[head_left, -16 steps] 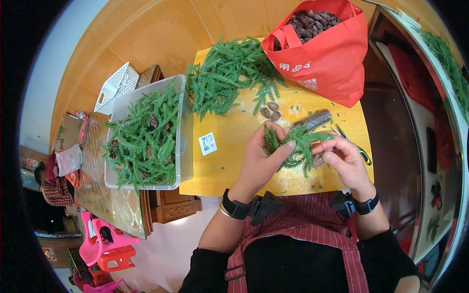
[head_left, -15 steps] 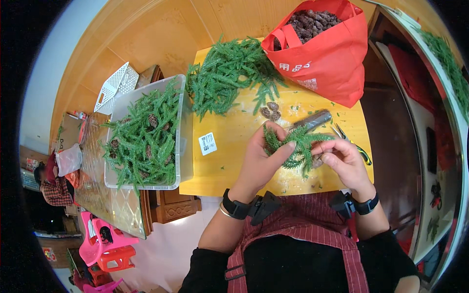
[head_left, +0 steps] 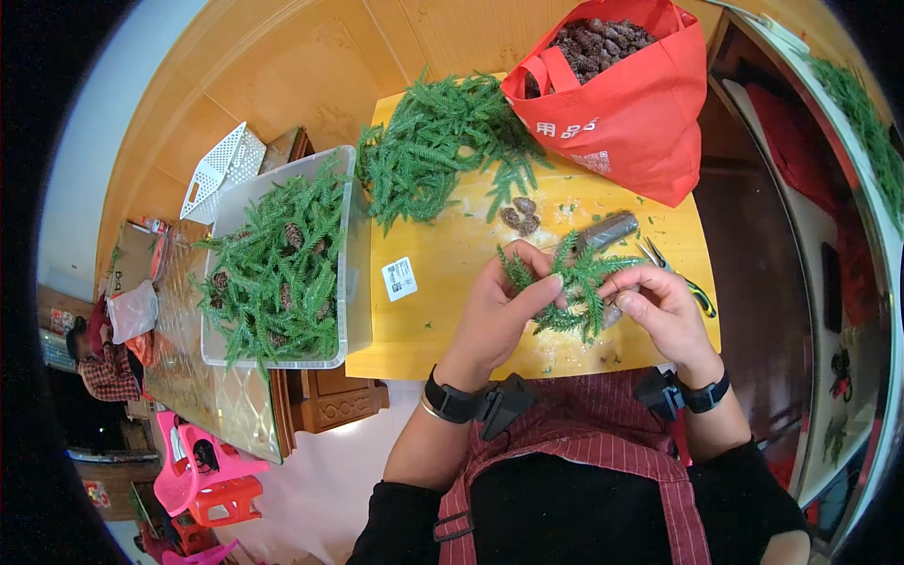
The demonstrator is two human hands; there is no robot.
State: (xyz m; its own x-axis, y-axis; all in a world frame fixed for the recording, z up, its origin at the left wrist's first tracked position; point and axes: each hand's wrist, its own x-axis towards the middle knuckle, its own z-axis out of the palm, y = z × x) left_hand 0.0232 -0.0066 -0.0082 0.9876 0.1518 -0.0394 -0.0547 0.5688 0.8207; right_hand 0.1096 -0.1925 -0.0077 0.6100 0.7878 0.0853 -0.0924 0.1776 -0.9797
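A green artificial pine sprig (head_left: 582, 282) is held between my two hands over the near part of the yellow table (head_left: 424, 348). My left hand (head_left: 513, 301) is closed on its left side, thumb across the needles. At the other side, my right hand (head_left: 664, 311) pinches with thumb and forefinger by the sprig's edge. A small brownish thing shows at the right fingertips, too hidden to name. Just beyond the sprig lie a dark wrapped cylinder (head_left: 610, 229) and a few brown pine cones (head_left: 520, 217). Pliers (head_left: 692, 287) with yellow-black handles lie beyond my right hand.
A pile of green sprigs (head_left: 433, 141) covers the table's far left. Behind stands a red bag (head_left: 645, 132) of pine cones. A clear plastic bin (head_left: 355, 273) holds sprigs with cones at the left. A white label card (head_left: 399, 279) lies on the table.
The sprig has turned and its fronds now spread upward, covering part of the dark cylinder. My left fingers have shifted slightly on it; the right hand stays nearly in place.
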